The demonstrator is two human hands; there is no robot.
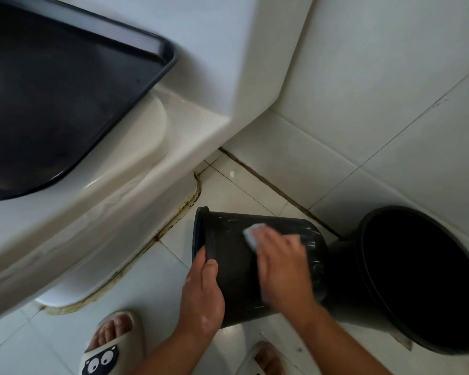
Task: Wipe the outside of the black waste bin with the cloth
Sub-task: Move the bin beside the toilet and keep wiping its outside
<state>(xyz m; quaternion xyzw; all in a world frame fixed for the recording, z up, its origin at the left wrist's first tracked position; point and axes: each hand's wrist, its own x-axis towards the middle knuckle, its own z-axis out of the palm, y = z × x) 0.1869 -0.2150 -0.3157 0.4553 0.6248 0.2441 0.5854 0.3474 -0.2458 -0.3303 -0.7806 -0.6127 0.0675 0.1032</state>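
Black waste bin [233, 266] lies tipped on its side on the tiled floor [241, 190], open mouth toward the toilet [119, 185], base toward a second, larger dark bin [417, 280] that it touches or nearly touches. Left hand [201, 293] grips the waste bin at the rim, thumb over the edge, fingers [210, 266] clenched on the wall. Right hand [282, 263] lies flat on the upper side of the waste bin, fingers pressing a pale blue cloth [252, 235] against it; motion-blurred. Wet streaks on the bin wall beside the cloth. Two slippered feet [111, 345] on the floor below the bin.
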